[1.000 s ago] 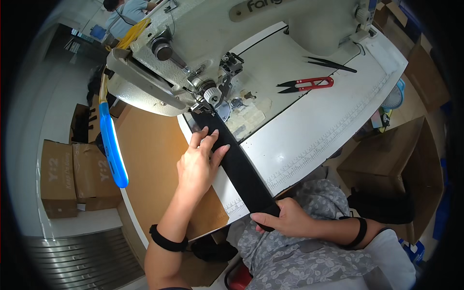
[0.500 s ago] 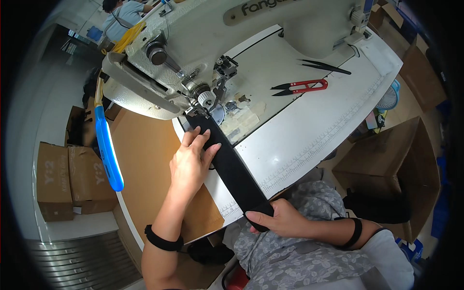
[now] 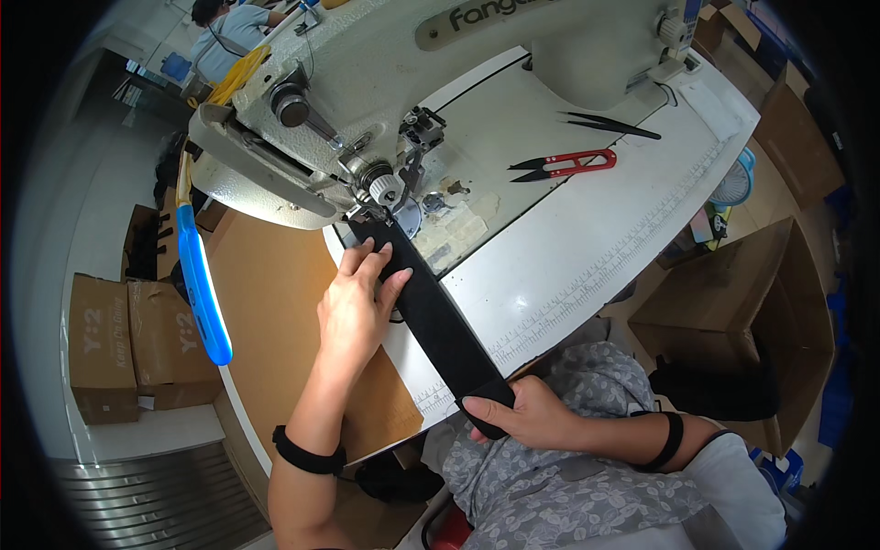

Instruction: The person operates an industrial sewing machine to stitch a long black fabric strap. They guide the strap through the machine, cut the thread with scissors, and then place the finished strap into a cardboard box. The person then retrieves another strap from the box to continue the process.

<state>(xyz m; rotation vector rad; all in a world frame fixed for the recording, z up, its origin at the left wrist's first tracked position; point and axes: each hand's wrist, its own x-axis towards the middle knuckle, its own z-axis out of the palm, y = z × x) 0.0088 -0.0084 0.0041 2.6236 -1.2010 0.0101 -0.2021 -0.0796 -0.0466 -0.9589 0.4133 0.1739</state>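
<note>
Over on the left, the left hand (image 3: 350,307) was moderately spread, thumb apart from the fingers, its tips resting on the upper stretch of a black strip (image 3: 440,325) without wrapping round it. One strip, just one, and there it ran, slanting down across the table (image 3: 559,247) between both hands, its far end right up by the needle area of the sewing machine (image 3: 367,82), its near end at the table's front edge. And there, at that near end, the right hand (image 3: 524,412) had closed on it, thumb on top! Now the count, sweeping rightward: two cardboard boxes (image 3: 101,339) side by side at far left, one blue lamp (image 3: 197,293) hanging by the machine head, one co-worker (image 3: 234,41) in the background, and one coil of yellow cable (image 3: 243,75). Two black bands (image 3: 310,456) came in, one on each of the wearer's arms; then one pair of red snips (image 3: 587,163) and one pair of dark tweezers (image 3: 619,126), near each other and well apart from the strip. Farther right stood one large open carton (image 3: 715,284) and one small blue fan (image 3: 733,183).
</note>
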